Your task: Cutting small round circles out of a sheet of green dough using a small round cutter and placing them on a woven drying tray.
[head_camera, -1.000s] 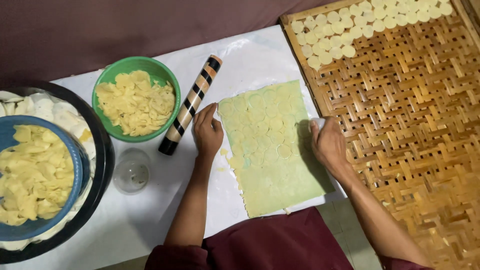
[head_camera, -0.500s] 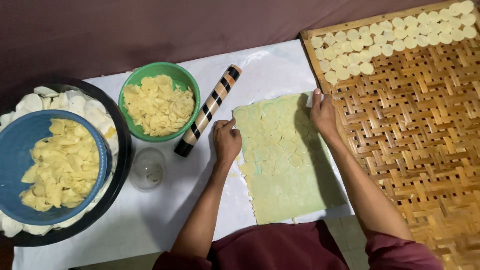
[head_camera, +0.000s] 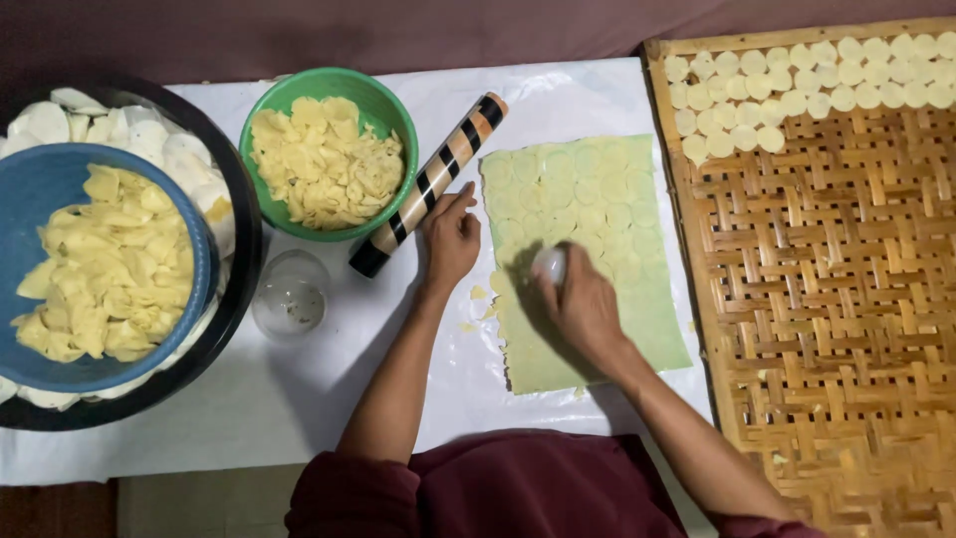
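Right hand [head_camera: 583, 304], fingers gripping a small round cutter [head_camera: 550, 265], presses the dough sheet [head_camera: 578, 249]; left hand [head_camera: 451, 239], fingers open, steadies its edge on the counter [head_camera: 299, 399].

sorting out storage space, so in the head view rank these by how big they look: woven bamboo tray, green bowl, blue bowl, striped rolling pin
1. woven bamboo tray, by far the largest, and partly cut off by the frame.
2. blue bowl, also cut off at the left edge.
3. green bowl, somewhat smaller across than the blue one.
4. striped rolling pin, about as long as the green bowl is wide, but far narrower.
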